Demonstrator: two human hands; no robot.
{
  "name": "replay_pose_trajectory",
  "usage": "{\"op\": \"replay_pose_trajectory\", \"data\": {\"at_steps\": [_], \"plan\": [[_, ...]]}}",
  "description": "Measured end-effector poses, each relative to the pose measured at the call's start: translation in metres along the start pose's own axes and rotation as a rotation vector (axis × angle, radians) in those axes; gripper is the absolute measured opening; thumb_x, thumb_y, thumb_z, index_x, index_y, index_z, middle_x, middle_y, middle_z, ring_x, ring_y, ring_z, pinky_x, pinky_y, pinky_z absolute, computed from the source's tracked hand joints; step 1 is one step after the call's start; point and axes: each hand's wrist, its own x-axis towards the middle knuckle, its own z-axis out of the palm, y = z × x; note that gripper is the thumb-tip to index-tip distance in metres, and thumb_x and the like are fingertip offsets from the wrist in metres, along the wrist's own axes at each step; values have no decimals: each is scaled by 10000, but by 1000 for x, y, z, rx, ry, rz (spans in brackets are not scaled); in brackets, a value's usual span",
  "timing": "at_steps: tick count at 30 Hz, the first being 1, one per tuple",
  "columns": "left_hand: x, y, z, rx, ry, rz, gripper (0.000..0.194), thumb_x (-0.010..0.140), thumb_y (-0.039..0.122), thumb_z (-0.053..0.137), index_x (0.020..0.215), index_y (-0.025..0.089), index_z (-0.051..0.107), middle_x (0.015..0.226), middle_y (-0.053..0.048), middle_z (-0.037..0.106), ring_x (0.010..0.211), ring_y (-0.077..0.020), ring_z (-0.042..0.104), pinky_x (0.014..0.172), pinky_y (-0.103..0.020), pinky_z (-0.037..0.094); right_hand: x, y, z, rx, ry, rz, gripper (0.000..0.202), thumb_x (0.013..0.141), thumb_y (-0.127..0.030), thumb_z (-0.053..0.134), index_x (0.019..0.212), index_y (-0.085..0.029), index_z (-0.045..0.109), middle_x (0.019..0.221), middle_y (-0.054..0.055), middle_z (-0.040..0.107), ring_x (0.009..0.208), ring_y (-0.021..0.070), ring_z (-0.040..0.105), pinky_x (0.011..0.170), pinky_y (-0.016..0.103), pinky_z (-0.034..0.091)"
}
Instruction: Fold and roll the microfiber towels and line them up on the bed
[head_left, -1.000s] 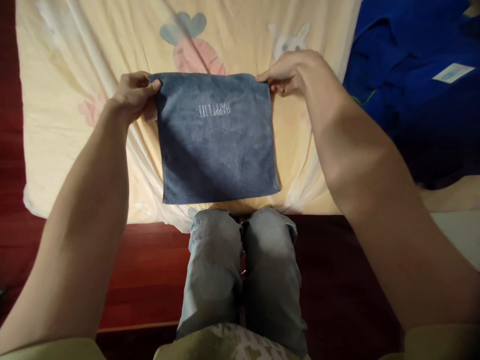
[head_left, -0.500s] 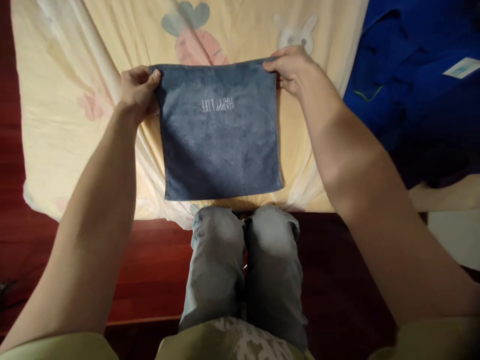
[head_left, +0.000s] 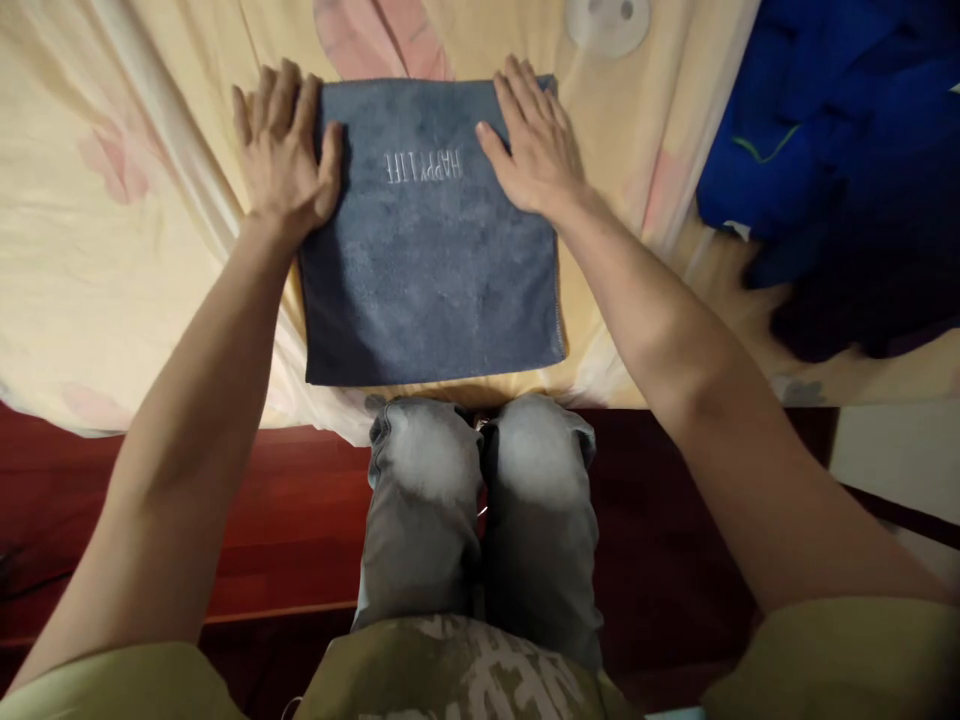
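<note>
grip released on both sides: the left hand lies palm down across the cloth's left edge, thumb on the cloth, while the right hand rests flat, fingers together, by its far right corner. the cloth, blue-grey with inverted white lettering, is spread on the yellow sheet, just beyond the knees; blue fabric lies bunched to the right.
</note>
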Motion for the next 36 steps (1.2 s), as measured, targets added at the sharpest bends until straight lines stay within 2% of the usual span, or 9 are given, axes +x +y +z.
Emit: {"op": "replay_pose_trajectory", "data": {"at_steps": [4,7,9,11,14,17,21,26,36], "plan": [[3,-30,-3,-20,1,-66,665,1063,628,278,1642,312,192,1753,163,114,1613,-103,-5,1347,-533,-92,12,18,-4,-16,93,79,480,1028,-472,518,1472,-325,412,1736,-45,270,1554,4,171,1314,329,-77],[-8,-31,-13,18,62,-19,692,1067,567,335,1656,267,130,1766,141,12,1609,-99,-98,1345,-536,-114,6,7,-11,-155,126,136,598,1048,-424,427,1571,-151,330,1758,50,201,1600,99,132,1315,424,-119],[-31,-19,-25,48,82,81,748,1057,518,400,1670,224,89,1768,113,-61,1613,-140,-151,1347,-546,-125,-11,-8,-17,-218,132,82,642,1046,-435,387,1617,-157,290,1764,20,166,1626,163,100,1324,464,-116],[-66,0,-38,27,33,232,748,1053,481,422,1682,222,112,1774,76,-46,1633,-197,-114,1357,-559,-85,-39,-27,-23,-240,94,-34,650,1033,-480,367,1644,-272,288,1758,-80,150,1645,202,68,1349,486,-63],[-132,26,-49,-112,-195,436,670,1047,510,409,1663,280,281,1755,16,199,1635,-277,132,1350,-590,114,-99,-54,-29,-235,-59,-120,661,1037,-488,308,1676,-335,238,1751,-119,107,1652,230,55,1361,575,48],[-192,34,-45,-207,-359,420,669,995,622,450,1615,375,398,1691,26,368,1594,-323,270,1318,-629,205,-164,-70,-29,-225,-242,-24,645,1015,-517,364,1650,-424,295,1723,-132,210,1636,254,150,1332,651,184],[-236,18,-35,-195,-300,311,699,948,661,524,1596,419,425,1677,28,388,1587,-307,291,1324,-609,204,-220,-70,-28,-221,-386,111,658,917,-621,540,1557,-486,461,1651,-139,376,1604,286,259,1317,670,253],[-252,6,-32,-173,-195,268,664,971,569,501,1598,360,437,1660,-19,418,1566,-297,344,1304,-605,255,-237,-60,-29,-214,-344,87,633,866,-603,595,1486,-481,562,1590,-107,470,1552,302,371,1288,670,333],[-252,12,-25,-236,-75,147,508,963,406,466,1452,350,590,1534,-2,586,1488,-274,472,1251,-582,349,-247,-49,-20,-226,-238,165,526,874,-492,522,1376,-455,676,1510,-91,562,1502,313,453,1247,690,386]]}}
